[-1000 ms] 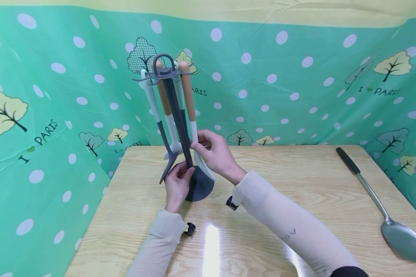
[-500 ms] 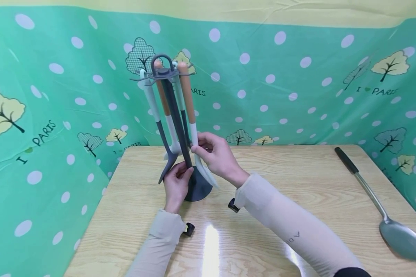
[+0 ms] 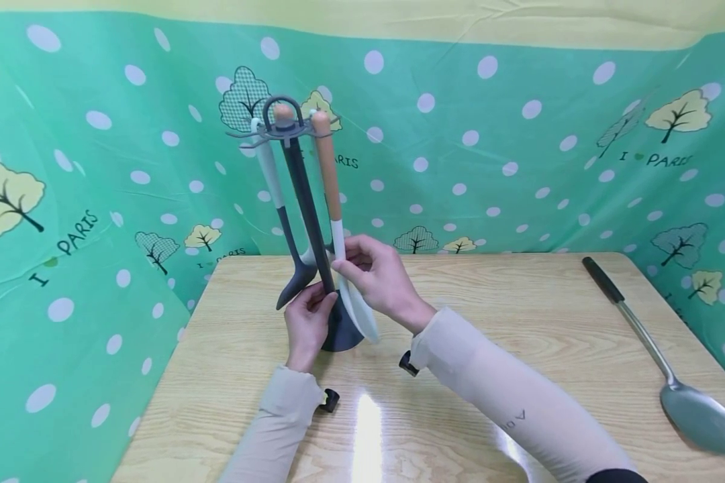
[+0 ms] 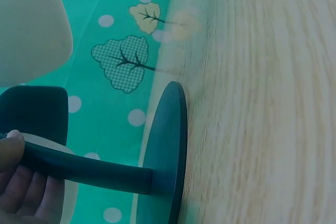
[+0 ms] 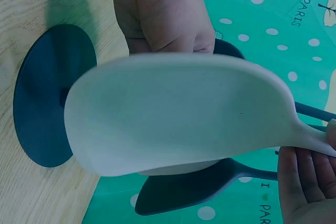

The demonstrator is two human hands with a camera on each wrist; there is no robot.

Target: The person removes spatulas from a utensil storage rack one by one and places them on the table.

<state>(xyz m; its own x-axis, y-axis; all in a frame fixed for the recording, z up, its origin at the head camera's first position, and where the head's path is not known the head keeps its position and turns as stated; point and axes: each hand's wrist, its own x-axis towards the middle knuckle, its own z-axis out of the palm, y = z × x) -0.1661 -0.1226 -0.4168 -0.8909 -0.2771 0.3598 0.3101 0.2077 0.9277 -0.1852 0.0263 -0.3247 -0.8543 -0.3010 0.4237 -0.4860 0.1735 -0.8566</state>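
A dark utensil stand [image 3: 305, 194] leans slightly on its round base [image 4: 168, 145], with several utensils hanging from its hooked top. My left hand [image 3: 308, 325] grips the lower part of its post. My right hand [image 3: 380, 278] pinches the white neck of a spatula [image 3: 331, 168], whose orange-brown handle top is at the hook ring. The broad white head [image 5: 178, 114] of that spatula fills much of the right wrist view. To the left hangs a dark turner [image 3: 293, 282] with a pale green handle. The other hanging utensils are mostly hidden behind the post and right hand.
A metal spatula [image 3: 670, 382] with a black handle lies along the right side of the wooden table [image 3: 489, 288]. Green dotted cloth [image 3: 459, 154] hangs behind the table and along its sides. Light glares off the table front.
The utensils have turned around the post: the second orange-brown handle has gone behind it and the dark turner has swung. The held white spatula head is lower and turned. My left hand stays put.
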